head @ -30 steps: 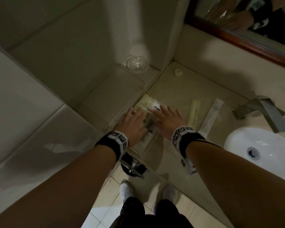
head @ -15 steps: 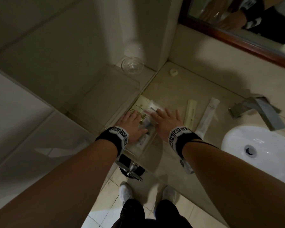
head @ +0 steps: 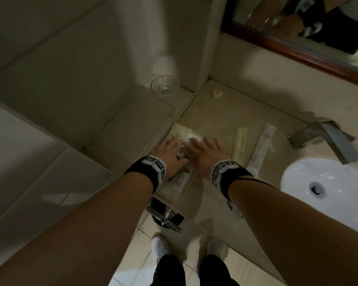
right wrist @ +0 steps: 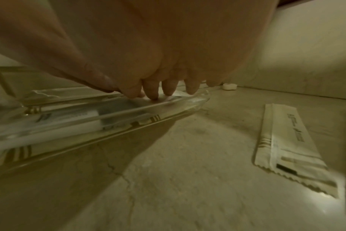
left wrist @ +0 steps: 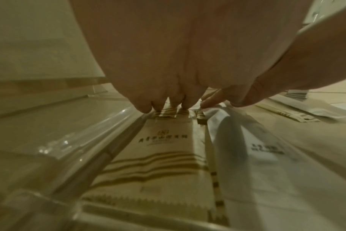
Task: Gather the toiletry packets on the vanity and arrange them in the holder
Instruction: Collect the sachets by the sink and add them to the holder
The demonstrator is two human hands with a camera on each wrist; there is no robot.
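A clear acrylic holder [head: 191,178] lies at the vanity's left end with a cream striped packet [head: 179,132] and a white packet [left wrist: 257,156] lying lengthwise in it. My left hand [head: 171,150] presses flat on the striped packet [left wrist: 164,156], its fingers [left wrist: 140,106] straight. Beside it, my right hand [head: 205,149] presses with straight fingers [right wrist: 154,92] on the white packet inside the holder [right wrist: 128,114]. Two more packets lie loose on the counter to the right, one cream [head: 240,144] and one white [head: 261,147]. The cream one [right wrist: 282,140] also shows in the right wrist view.
A glass bowl [head: 164,85] stands in the back left corner and a small white cap [head: 217,93] near the wall. The faucet [head: 327,141] and white sink [head: 327,188] are to the right, under a framed mirror [head: 298,38]. A pedal bin [head: 165,215] stands below the counter's edge.
Both hands have stayed flat on the packets in the holder. The white packet's raised end under the right fingers now lies lower. The view has shifted slightly.
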